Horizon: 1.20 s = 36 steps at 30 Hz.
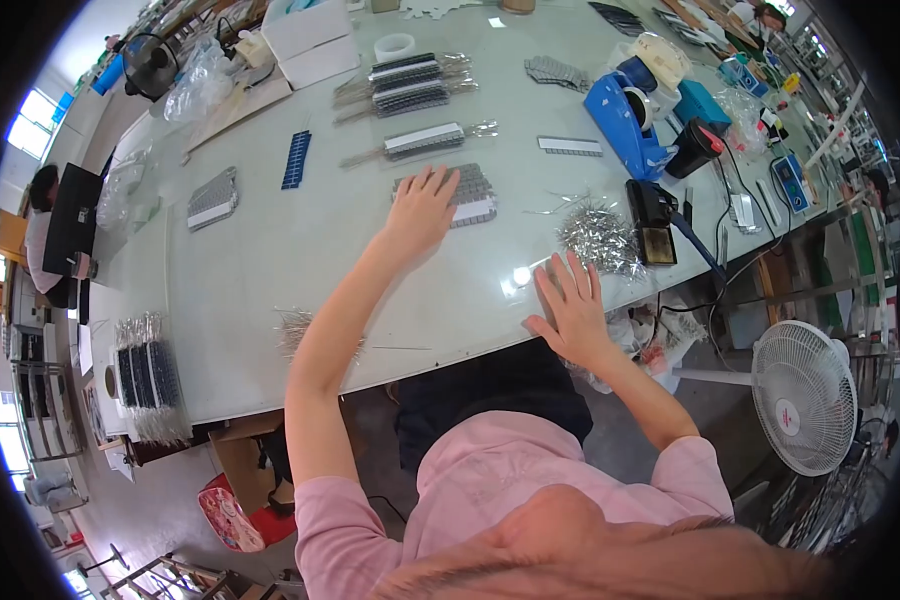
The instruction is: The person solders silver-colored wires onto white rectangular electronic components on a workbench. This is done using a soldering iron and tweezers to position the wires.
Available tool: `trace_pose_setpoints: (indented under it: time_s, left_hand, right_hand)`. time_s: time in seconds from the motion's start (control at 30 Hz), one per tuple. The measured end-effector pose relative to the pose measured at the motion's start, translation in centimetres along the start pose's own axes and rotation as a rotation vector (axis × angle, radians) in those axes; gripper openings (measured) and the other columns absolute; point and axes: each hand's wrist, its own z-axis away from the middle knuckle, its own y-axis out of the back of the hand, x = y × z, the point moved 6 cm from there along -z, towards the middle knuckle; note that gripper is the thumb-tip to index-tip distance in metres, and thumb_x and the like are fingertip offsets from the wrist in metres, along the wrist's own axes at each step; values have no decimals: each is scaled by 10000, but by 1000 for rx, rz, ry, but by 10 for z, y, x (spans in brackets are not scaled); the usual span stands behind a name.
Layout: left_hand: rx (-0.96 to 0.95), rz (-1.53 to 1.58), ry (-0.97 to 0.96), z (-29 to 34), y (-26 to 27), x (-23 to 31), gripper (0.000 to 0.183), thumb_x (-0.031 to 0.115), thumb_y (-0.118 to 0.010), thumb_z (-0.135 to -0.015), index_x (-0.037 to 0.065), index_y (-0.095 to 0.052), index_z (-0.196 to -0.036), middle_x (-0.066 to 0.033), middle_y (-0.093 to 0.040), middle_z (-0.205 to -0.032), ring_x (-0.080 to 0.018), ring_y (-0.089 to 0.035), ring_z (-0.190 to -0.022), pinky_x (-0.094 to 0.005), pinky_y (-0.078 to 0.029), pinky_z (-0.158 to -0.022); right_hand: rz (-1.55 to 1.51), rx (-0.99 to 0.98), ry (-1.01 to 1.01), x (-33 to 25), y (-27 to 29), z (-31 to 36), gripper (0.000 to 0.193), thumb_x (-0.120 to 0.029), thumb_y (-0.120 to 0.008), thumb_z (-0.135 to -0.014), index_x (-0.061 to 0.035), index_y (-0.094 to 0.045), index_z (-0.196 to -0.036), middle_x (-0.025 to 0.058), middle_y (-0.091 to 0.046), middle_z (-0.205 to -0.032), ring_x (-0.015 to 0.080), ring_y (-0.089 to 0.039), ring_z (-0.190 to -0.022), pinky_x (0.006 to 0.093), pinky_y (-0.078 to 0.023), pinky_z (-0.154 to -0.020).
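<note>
Just past right hand [572, 308] — wire tangle [600, 236]

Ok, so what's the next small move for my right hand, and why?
I'd probably pinch one wire from the silver wire pile with your right hand: it looks empty and lies spread open at the pile's near edge, while your left hand rests over the grey strips. The wired bundle just beyond them has similar wires sticking out at its ends.
</note>
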Motion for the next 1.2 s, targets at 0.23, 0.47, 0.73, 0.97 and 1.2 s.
trace_pose_setpoints:
  time_s: [0.23, 0.47, 0.73, 0.97, 1.2]
  left_hand:
    - [-65, -26, 88, 35, 4, 29, 537, 291, -474, -983, 134, -377, -1488, -193, -290, -1554, -435, -249, -1424, -569, -198, -1151]
    - [-76, 9, 71, 71, 22, 60, 549, 339, -520, -969, 187, -394, -1481, -145, -258, -1577, -371, -199, -1458, -558, -173, -1163]
    - [-164, 11, 60, 109, 18, 96, 571, 369, -580, -928, 190, -438, -1451, -95, -312, -1561, -311, -214, -1464, -550, -177, -1158]
    - [-208, 44, 100, 128, 21, 120, 610, 366, -616, -900, 194, -437, -1457, -109, -345, -1543, -308, -249, -1453, -580, -209, -1116]
    - [-209, 23, 201, 143, 24, 130, 609, 349, -640, -883, 189, -456, -1442, -106, -353, -1540, -301, -274, -1444, -591, -178, -1104]
  right_hand:
    - [22, -6, -12, -6, -4, 10, 734, -497, -613, -876, -59, -436, -1437, 211, -336, -1513, 405, -250, -1422, 581, -163, -1147]
    - [3, -29, -58, -2, -5, 4, 742, -505, -603, -877, -55, -431, -1441, 215, -334, -1514, 404, -246, -1423, 592, -165, -1139]
    - [-76, -64, -99, -6, -12, 6, 746, -499, -551, -911, -36, -388, -1474, 218, -279, -1552, 421, -207, -1438, 597, -111, -1144]
    - [-138, 23, -105, 0, -11, 13, 815, -542, -567, -892, 4, -372, -1464, 207, -292, -1551, 411, -247, -1430, 606, -134, -1135]
    - [-164, 58, -83, 22, 9, 19, 756, -481, -529, -930, 25, -364, -1467, 204, -336, -1531, 411, -255, -1432, 585, -117, -1147]
